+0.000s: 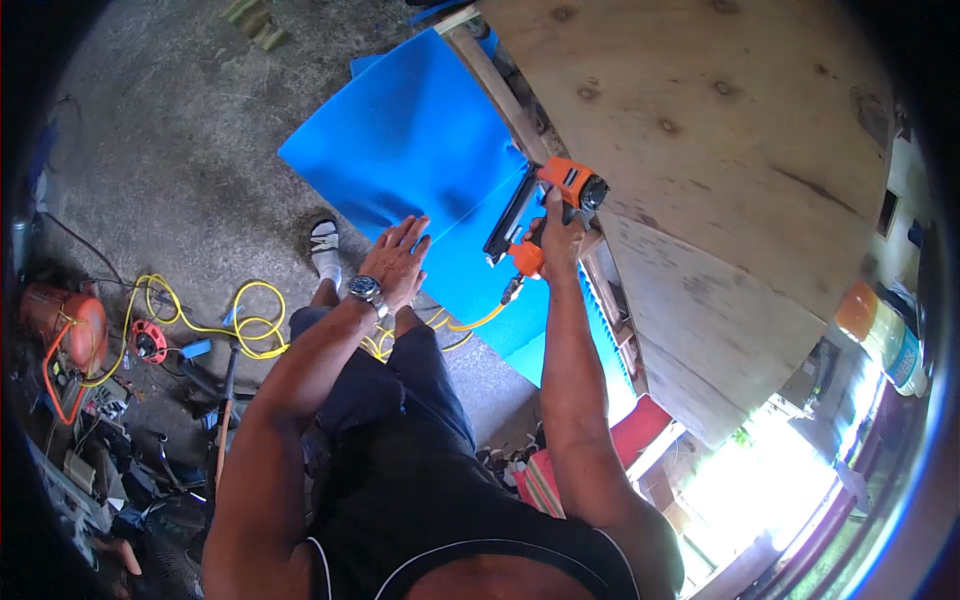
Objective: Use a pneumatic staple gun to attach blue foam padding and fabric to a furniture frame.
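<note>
My right hand [562, 240] is wrapped round the grip of an orange and black pneumatic staple gun [572, 180]. The gun lies over a bright blue foam-like sheet [395, 130], beside the wooden frame edge [497, 82] where the sheet meets it. A yellow air hose [488, 317] runs from the fitting below the grip. My left hand [398, 265], with a watch on its wrist, has its fingers stretched out at the sheet's near left edge. Whether the palm presses on the sheet I cannot tell.
Large plywood panels [690, 120] cover the right side. The yellow hose coils over the concrete floor [180, 130] toward a red-orange tank [65, 325]. Tools and scrap clutter the lower left. A bottle [890, 345] stands far right, and a red cloth [640, 432] lies near my right arm.
</note>
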`<state>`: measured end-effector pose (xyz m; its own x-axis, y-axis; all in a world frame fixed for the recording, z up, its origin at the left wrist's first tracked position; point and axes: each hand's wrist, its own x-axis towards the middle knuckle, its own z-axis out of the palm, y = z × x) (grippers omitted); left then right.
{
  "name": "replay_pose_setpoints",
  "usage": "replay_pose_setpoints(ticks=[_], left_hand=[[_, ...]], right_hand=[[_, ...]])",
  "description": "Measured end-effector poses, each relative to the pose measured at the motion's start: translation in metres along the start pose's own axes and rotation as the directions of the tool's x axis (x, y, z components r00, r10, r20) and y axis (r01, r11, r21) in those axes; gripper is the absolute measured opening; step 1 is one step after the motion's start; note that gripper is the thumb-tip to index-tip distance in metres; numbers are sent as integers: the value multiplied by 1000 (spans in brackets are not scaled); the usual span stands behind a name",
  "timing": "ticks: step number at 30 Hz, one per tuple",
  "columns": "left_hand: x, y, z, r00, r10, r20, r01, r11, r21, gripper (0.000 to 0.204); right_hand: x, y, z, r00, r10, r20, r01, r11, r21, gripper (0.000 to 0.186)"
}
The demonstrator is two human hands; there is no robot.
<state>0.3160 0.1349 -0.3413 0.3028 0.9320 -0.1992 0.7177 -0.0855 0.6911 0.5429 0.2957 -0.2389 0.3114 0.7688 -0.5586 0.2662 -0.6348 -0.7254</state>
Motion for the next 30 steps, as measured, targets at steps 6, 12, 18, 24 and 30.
replay_pose_setpoints(ticks=[6, 12, 18, 24, 30], left_hand=[[35, -22, -37, 983, -84, -163, 87, 996, 9, 69], [63, -74, -90, 914, -309, -263, 351, 927, 130, 86], [64, -81, -96, 915, -361, -179, 387, 912, 137, 99], [69, -78, -89, 933, -317, -173, 337, 936, 102, 99], [58, -93, -89, 933, -310, -185, 327, 943, 69, 101]], right_hand=[[21, 9, 6, 999, -34, -16, 33, 997, -66, 53], [13, -1, 15, 1000, -17, -12, 16, 997, -76, 49], [5, -24, 33, 999, -36, 40, 38, 998, -52, 52], [25, -20, 56, 1000, 15, 12, -14, 994, -106, 56], [10, -36, 61, 999, -15, 50, 21, 995, -102, 56]])
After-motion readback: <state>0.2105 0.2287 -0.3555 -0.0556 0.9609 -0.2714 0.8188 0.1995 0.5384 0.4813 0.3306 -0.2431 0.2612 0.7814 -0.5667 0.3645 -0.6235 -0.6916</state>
